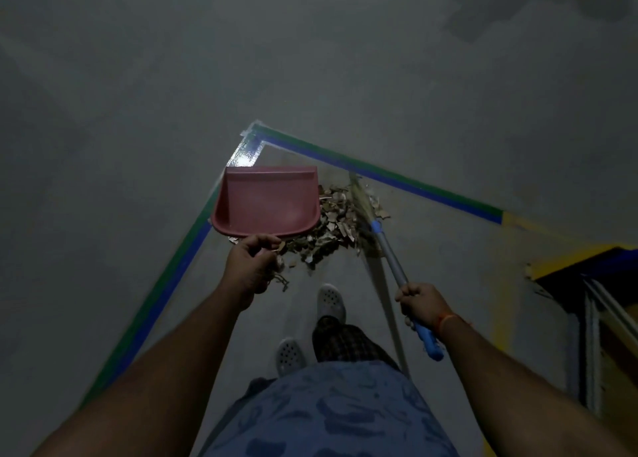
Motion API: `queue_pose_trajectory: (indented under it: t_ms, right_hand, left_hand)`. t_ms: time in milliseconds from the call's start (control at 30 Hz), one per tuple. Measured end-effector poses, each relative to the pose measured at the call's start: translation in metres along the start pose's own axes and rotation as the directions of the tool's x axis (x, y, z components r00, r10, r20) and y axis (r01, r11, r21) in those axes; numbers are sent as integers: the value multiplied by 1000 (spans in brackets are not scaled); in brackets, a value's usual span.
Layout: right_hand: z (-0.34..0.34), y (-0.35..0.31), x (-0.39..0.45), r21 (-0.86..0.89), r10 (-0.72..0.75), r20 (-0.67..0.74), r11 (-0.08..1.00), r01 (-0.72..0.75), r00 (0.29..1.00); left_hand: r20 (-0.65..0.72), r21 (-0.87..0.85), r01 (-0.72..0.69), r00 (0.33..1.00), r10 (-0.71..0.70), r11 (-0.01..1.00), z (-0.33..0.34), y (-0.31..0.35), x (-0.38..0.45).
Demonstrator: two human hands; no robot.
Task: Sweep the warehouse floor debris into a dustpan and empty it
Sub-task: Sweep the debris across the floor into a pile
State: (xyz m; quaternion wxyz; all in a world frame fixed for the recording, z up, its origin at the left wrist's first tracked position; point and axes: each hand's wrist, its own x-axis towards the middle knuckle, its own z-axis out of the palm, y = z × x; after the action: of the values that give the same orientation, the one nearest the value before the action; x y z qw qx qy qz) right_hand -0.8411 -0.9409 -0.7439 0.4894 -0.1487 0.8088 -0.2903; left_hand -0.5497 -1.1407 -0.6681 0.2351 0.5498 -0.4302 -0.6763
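right hand (419, 303) curled round broom (388, 246) handle | left hand (250, 265) grips red dustpan (266, 202) at its near edge | debris pile (331, 225) between dustpan and broom bristles | taped floor corner (255, 135) beyond

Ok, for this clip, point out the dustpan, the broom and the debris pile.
dustpan (266, 202): head view, on the inside of the red pan.
broom (392, 253): head view, on the grey shaft below the blue collar.
debris pile (336, 227): head view, on the heaped dry scraps between pan and bristles.
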Motion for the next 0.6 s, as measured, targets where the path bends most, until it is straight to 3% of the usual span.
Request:
queue_pose_trajectory:
  t_ms: [233, 400, 600]
  right_hand:
    - [1, 51, -8, 106, 107, -87, 990, -98, 990]
    - [6, 75, -18, 122, 174, -36, 978, -169, 984]
    - [-6, 108, -50, 112, 46, 55, 992, -52, 997]
  left_hand:
    - [-4, 29, -10, 1000, 10, 1000, 5, -17, -30]
    - [-56, 19, 9, 998, -8, 1000, 13, -42, -51]
    - [-95, 30, 37, 995, -34, 999, 31, -72, -85]
